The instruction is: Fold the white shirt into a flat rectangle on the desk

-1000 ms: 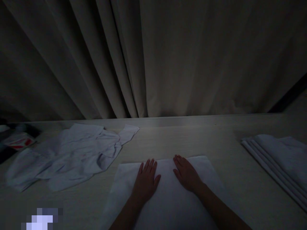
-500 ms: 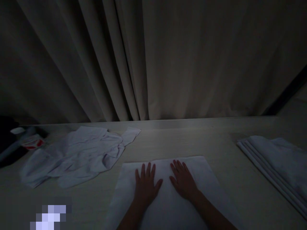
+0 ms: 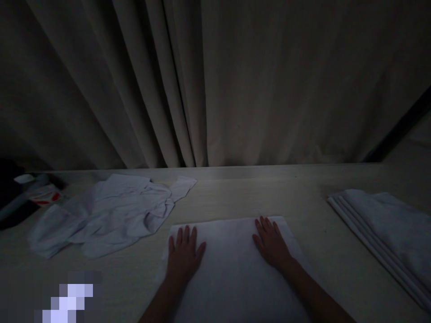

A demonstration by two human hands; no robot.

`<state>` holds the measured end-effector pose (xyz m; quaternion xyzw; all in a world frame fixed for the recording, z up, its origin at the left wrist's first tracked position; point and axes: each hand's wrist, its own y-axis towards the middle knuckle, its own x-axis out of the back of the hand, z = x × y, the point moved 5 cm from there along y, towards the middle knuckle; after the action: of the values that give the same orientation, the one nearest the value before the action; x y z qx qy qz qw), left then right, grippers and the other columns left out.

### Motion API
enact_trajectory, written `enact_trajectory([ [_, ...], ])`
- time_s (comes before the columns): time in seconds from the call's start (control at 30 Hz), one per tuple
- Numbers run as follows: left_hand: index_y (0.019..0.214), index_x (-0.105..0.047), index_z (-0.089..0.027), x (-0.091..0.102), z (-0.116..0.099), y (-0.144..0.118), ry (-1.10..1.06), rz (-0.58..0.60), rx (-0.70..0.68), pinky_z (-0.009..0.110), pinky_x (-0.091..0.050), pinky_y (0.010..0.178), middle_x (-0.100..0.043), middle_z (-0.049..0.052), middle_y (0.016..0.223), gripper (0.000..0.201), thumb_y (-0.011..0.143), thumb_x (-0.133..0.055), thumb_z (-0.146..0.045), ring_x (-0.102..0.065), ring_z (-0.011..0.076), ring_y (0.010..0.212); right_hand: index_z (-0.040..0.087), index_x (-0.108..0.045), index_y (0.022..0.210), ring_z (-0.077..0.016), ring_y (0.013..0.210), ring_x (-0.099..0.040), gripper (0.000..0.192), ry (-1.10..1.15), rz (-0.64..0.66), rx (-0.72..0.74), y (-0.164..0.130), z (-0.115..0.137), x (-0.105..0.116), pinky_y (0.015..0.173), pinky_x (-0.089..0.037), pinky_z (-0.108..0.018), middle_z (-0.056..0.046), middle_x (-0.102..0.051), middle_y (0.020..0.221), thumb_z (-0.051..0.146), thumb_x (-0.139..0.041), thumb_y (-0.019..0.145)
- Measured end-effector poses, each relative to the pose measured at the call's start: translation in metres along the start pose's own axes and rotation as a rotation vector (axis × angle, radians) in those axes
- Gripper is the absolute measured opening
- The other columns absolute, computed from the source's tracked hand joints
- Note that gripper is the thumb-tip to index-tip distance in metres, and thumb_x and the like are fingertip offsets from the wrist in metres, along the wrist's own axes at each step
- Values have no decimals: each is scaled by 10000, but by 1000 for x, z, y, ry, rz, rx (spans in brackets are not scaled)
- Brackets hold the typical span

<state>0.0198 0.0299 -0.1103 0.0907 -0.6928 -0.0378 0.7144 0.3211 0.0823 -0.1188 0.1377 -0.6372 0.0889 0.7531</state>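
Left hand [image 3: 183, 258] and right hand [image 3: 272, 242] lie flat, fingers spread, on white cloth [image 3: 230, 273]; likely light, soft, limp: grip at far edge [image 3: 229, 224]

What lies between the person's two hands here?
In the head view, a flat stretch of the spread white cloth lies between the left hand and the right hand, both palm-down on it.

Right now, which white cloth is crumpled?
The left cloth: it lies in loose wrinkles; the middle cloth under the left hand and right hand is flat, and the far-right stack lies folded.
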Motion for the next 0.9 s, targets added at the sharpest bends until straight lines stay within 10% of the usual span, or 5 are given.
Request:
enact_trajectory([
  [0.9,1373,-388,-92,-6,50,9,-5,18,19,551,-258,1099,-356,197,1468,673,876,-299,-537,-278,356,1374,102,-364,1400,-321,1378,-250,649,-105,-108,-113,-12,-86,-13,1112,-198,-526,-193,-293,1491,521,-246,918],
])
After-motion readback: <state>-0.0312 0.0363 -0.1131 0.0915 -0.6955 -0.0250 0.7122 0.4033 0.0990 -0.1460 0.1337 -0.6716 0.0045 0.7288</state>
